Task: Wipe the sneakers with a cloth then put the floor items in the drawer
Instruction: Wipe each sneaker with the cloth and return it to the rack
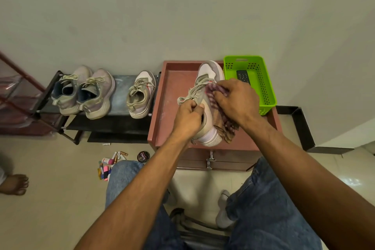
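Fingers (220, 96) on checked woven cloth (223, 122)

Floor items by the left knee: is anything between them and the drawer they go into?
Nothing lies between the floor items and the drawer, but the drawer looks closed, and both hands are busy with the sneaker.

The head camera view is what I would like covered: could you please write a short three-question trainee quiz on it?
1. True or false: the checked cloth lies in the green plastic basket.
2. Which hand presses the cloth on the grey-and-white sneaker: A left, B right?
3. How many sneakers stand on the black shoe rack?

Key: 1 false; 2 B; 3 three.
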